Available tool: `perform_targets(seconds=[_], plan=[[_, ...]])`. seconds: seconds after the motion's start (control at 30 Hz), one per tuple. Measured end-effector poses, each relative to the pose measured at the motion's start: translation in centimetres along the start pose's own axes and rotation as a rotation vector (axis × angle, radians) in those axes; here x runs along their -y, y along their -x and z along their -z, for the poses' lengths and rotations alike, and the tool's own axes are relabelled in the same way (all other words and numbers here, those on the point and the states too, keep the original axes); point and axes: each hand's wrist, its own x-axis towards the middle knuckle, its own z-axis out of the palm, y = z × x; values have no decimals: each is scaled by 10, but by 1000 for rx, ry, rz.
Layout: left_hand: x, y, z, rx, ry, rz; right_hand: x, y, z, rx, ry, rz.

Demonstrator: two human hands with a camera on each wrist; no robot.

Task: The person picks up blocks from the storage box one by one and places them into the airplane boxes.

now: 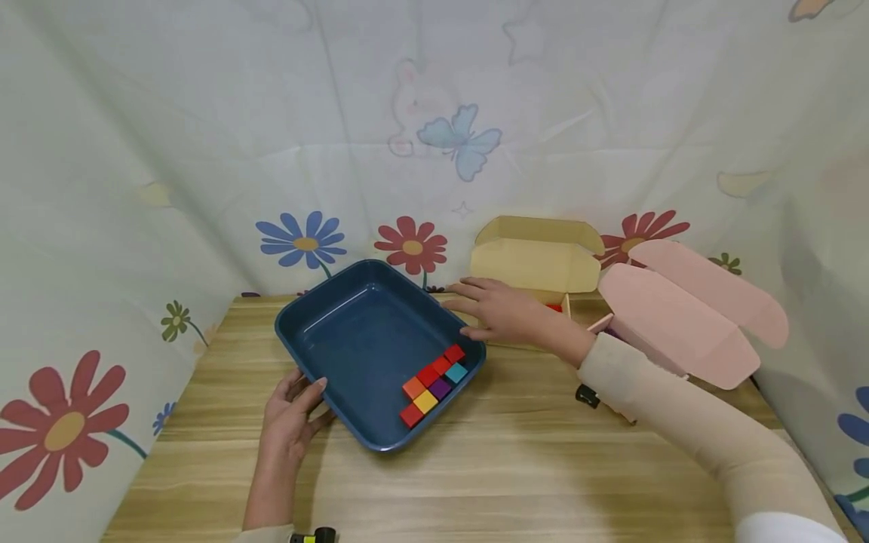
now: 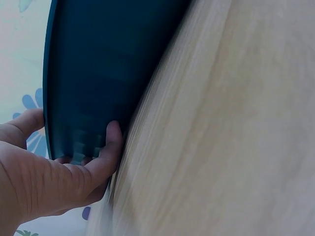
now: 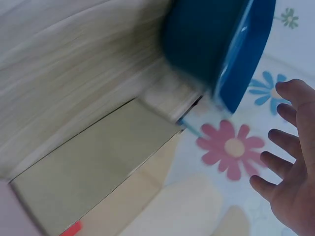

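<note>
blue tray (image 1: 353, 354) over the left-middle of the wooden table (image 1: 516, 483), set at an angle; can't tell if its base sits flat. small colored blocks (image 1: 440, 388) bunched inside along the wall nearest the right side: four red, plus orange, yellow, purple, teal. left hand (image 1: 292, 415) grasping the tray at its left side, thumb at the rim, other fingers against the outside. right hand (image 1: 498, 309) released, fingers spread, holding nothing, near the tray's right rim; right wrist view shows a gap between them. yellow box (image 1: 536, 264) behind right hand, lid up, bit of red inside. pink box (image 1: 679, 317) further right, lid open, partly hidden by right sleeve (image 1: 679, 415). patterned curtain (image 1: 204, 113) behind, flowers and butterfly.
</note>
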Motion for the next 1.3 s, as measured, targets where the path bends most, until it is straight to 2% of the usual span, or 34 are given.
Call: perform_targets(seconds=[0.2,0.37,0.5,0.63,0.83,0.93,1.07,1.17,1.3], plan=[[1,-1,1,0,-2,5,26,-20,9,59,-26,34],[-1,-1,0,2,-1,5,44,-40,7,99,-87,127],[0,-1,0,-2,-3,7,62,-55,0,167,-101,204],[-1,-2,1,-1,0,11,79,-68,-10,298,-82,270],[-1,-2,2,-7,7,24,93,-85,-25,530,-56,318],[0,-2,1,-12,-1,24,95,-91,-31,595,-27,348],[1,-1,1,-11,-6,23,96,-98,-36,639,0,407],[1,-1,1,-4,-6,14,97,-102,-35,653,-17,403],[0,0,1,10,2,-5,98,-105,-33,664,-68,342]])
